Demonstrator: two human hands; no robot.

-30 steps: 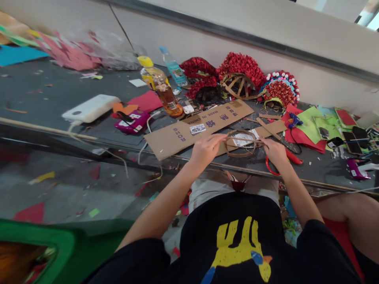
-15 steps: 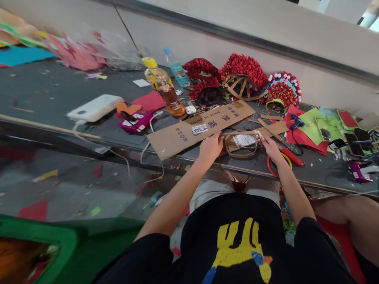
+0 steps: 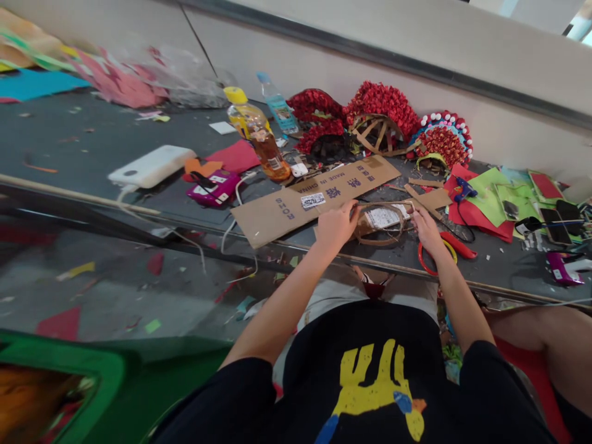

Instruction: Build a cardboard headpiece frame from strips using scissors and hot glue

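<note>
A crowded bench [image 3: 69, 145] here, scraps everywhere! At the back, the yellow-capped bottle [image 3: 261, 142] tilts in view beside the blue-capped bottle [image 3: 281, 111], and next along come the red tufted pieces [image 3: 383, 102] and a fan shape with white pompoms [image 3: 444, 142], all up against the wall. Over on the left sits a white power bank [image 3: 152, 166], its cable dropping past the bench edge, with a purple packet [image 3: 215, 190] near it.

Closer in, a long printed cardboard piece [image 3: 280, 216] lies slantwise just beyond the left hand [image 3: 337, 222]. On the other flank, red-handled scissors [image 3: 462, 246] lie right by the right forearm, partly behind it, and past them there's a blue glue gun [image 3: 464, 189] on red and green paper [image 3: 489, 191]. A green bin [image 3: 111, 370] fills the lower left corner.

Now the hands, and it's all about the cardboard hoop [image 3: 379, 242]! It sits between them near the bench's front edge, over a labelled cardboard piece [image 3: 382, 217]. The left hand is curled, thumb and fingers pinching the hoop's left side. The right hand, fingertips drawn together, nips its far right edge; exactly how those fingertips meet is too small to tell.
</note>
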